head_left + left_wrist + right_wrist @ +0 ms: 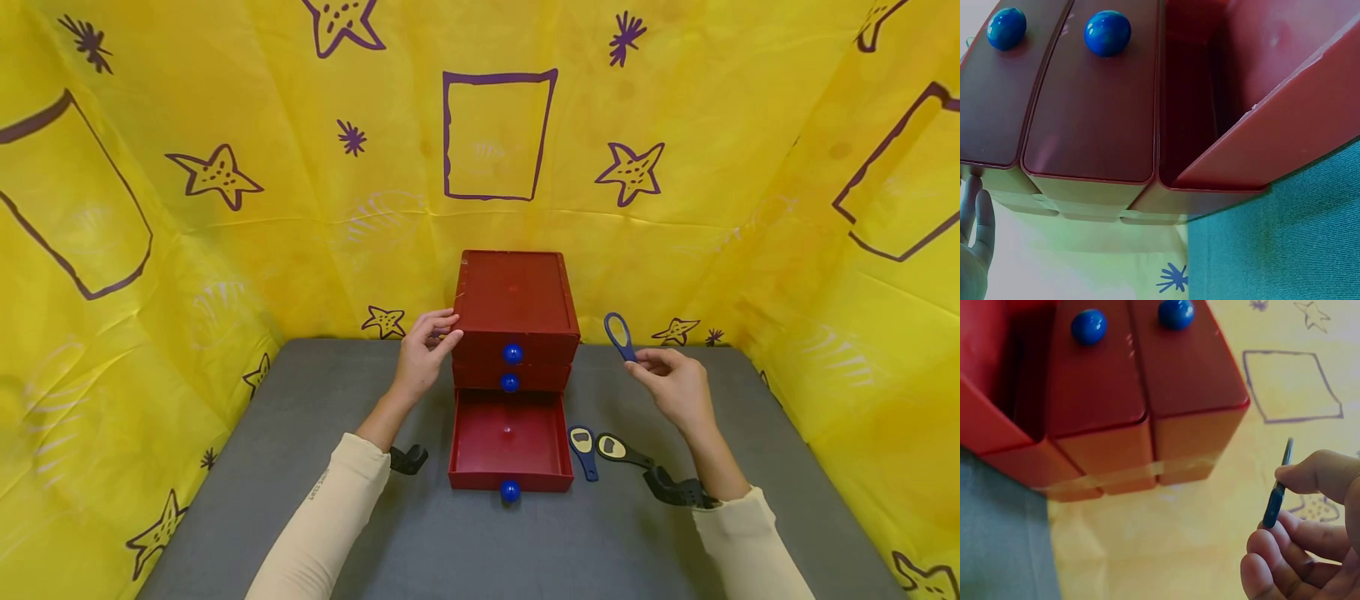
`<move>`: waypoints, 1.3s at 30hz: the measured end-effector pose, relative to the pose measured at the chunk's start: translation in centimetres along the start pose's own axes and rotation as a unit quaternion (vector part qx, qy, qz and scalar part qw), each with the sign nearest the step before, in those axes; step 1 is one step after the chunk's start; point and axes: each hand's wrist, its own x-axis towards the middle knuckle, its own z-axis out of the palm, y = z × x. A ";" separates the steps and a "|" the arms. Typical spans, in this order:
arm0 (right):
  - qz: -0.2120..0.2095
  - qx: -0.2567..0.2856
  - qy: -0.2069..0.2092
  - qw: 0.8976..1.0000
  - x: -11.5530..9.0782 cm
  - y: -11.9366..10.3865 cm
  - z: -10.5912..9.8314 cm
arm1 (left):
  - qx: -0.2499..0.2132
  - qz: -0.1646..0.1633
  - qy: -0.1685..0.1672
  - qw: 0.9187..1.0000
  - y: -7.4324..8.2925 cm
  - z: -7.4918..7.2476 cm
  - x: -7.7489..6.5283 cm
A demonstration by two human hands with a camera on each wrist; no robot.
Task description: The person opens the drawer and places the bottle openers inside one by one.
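A red cabinet [517, 292] of three drawers with round blue knobs stands on the table. Its bottom drawer [476, 482] is pulled out, with nothing visible inside; the upper two are closed. My left hand [422, 357] rests its fingertips against the cabinet's left side, near the top drawer. To the right of the cabinet, my right hand [678, 390] pinches a blue bottle opener [628, 352] by its handle, head up, above the table. In the right wrist view this opener [1274, 505] appears edge-on between thumb and fingers.
Beside the drawer's right edge lie a blue bottle opener [589, 467] and a black bottle opener [637, 456], both with cream faces. Yellow printed cloth [495, 225] hangs behind and at both sides of the grey table [465, 550]. Dark camera mounts sit at both wrists.
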 end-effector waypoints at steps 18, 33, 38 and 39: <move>-0.065 0.027 0.005 0.998 -0.5 -3.1 0.2 | -0.001 0.012 0.005 1.000 -2.2 0.0 0.1; -0.117 0.070 -0.040 0.990 -1.5 -5.2 1.4 | -0.016 0.003 0.003 1.000 -2.1 0.1 0.2; -0.126 0.063 -0.068 0.988 -1.7 -5.9 2.1 | -0.012 0.002 0.005 1.000 -2.0 0.1 0.2; -0.129 0.063 -0.074 0.987 -1.7 -6.0 2.2 | -0.012 0.002 0.006 1.000 -2.0 0.1 0.2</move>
